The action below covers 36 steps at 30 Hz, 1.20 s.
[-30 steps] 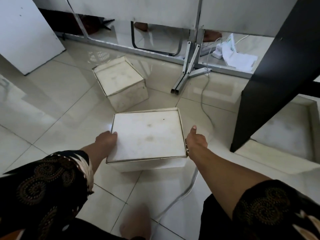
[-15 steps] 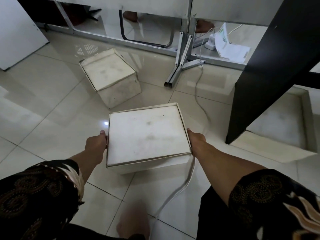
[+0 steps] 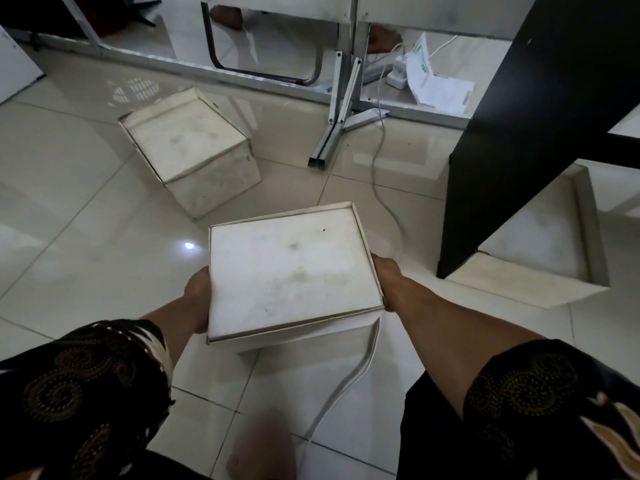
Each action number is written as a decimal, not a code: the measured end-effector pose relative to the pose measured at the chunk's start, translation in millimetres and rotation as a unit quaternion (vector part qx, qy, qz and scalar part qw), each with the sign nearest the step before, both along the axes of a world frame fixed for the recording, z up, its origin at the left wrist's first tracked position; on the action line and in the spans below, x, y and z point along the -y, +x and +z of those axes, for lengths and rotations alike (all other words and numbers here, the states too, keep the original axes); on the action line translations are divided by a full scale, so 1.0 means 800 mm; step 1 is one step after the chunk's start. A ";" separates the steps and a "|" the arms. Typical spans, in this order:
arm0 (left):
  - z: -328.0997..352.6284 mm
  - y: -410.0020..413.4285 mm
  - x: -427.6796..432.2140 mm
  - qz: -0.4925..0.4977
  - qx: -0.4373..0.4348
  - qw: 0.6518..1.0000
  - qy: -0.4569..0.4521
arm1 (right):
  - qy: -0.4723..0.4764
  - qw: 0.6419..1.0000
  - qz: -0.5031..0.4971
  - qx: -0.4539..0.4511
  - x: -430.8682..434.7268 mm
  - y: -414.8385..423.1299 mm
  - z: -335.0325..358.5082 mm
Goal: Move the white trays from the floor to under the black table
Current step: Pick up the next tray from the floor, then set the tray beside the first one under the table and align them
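1 of 3 trays stowed, second in hand.
Black table (image 3: 540,109) already has one tray (image 3: 540,251) under it; far tray (image 3: 194,150) sits on floor; near tray (image 3: 291,268) clamped at both sides, left hand (image 3: 198,292), right hand (image 3: 386,278).

Both arms extended forward and down, forearms bare, patterned dark sleeves at the elbows. Left hand (image 3: 198,299) pressed flat against the left side of the white tray (image 3: 291,268), fingers curled under and out of sight. Right hand (image 3: 386,282) clamped on the right side, thumb along the rim. Hands oppose each other across the tray, wrists straight.
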<state>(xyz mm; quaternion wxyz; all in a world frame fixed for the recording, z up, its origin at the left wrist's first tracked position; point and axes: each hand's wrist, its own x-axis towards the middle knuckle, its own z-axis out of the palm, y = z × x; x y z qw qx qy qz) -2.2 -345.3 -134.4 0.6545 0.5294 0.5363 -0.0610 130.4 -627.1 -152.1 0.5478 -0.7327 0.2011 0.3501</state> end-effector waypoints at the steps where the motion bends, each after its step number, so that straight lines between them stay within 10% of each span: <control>1: -0.002 0.000 0.000 -0.010 0.005 1.000 -0.010 | 0.010 1.000 -0.011 -0.006 0.003 0.000 0.002; 24: 0.079 0.008 0.039 -0.063 0.148 0.983 -0.084 | 0.206 0.977 -0.045 -0.017 0.055 -0.003 0.059; 36: 0.100 0.014 0.120 -0.372 -0.042 0.917 -0.136 | 0.105 0.986 0.076 -0.102 0.234 0.007 0.047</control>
